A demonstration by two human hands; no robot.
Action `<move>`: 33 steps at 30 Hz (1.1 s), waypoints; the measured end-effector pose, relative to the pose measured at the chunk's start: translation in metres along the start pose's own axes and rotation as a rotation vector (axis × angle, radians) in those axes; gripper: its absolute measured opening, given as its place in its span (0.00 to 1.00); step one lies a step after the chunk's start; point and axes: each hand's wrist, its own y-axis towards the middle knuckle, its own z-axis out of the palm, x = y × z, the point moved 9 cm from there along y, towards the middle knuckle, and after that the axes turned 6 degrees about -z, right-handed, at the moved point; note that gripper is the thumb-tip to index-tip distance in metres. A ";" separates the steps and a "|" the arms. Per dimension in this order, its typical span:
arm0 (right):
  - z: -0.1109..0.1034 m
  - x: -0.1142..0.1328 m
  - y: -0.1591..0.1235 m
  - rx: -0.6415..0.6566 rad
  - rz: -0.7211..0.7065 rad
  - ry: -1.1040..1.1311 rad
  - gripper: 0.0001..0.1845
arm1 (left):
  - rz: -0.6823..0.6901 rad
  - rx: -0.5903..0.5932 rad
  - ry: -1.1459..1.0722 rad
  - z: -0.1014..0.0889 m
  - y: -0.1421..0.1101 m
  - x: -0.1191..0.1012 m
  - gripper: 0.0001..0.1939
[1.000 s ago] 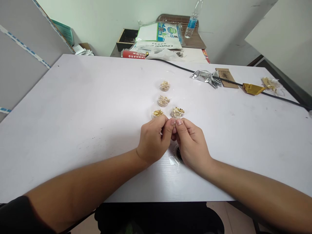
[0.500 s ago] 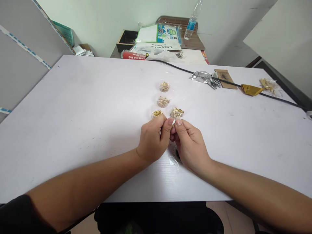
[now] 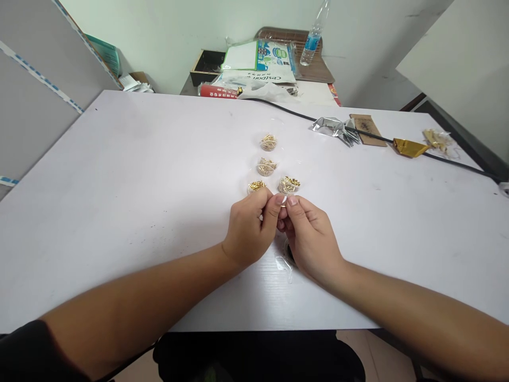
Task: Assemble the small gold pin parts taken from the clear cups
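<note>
Above the white surface (image 3: pixel 119 175), just short of clear packets of gold pins (image 3: pixel 288 185), the left hand (image 3: pixel 247 228) and right hand (image 3: pixel 310 239) together pinch a tiny pale piece (image 3: pixel 283 200) between their fingertips.

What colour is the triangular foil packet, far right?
The triangular foil packet is shiny gold, best in the head view.

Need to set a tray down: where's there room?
The white tabletop is open left of the clear packets of gold pins, above the left forearm. It's crowded by the left hand, the right hand and along the black cable.
</note>
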 end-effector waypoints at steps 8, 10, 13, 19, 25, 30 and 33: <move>-0.001 0.012 0.001 -0.006 -0.071 -0.108 0.21 | 0.046 0.004 0.015 0.000 0.000 -0.005 0.19; -0.001 0.017 0.001 -0.007 -0.091 -0.163 0.21 | 0.053 0.012 0.005 0.000 0.000 -0.006 0.18; 0.000 0.024 0.001 0.002 -0.112 -0.257 0.22 | 0.054 0.027 -0.010 0.000 0.000 -0.007 0.18; 0.000 0.031 0.003 0.022 -0.157 -0.393 0.21 | 0.072 0.031 -0.008 0.000 0.000 -0.008 0.18; -0.001 0.033 0.005 0.063 -0.176 -0.444 0.21 | 0.088 0.038 -0.015 0.000 0.001 -0.009 0.18; 0.000 0.032 0.008 0.122 -0.173 -0.454 0.23 | 0.068 0.063 -0.029 0.001 0.001 -0.005 0.18; 0.000 0.031 0.010 0.145 -0.157 -0.465 0.24 | 0.059 0.077 -0.047 0.002 0.001 -0.003 0.19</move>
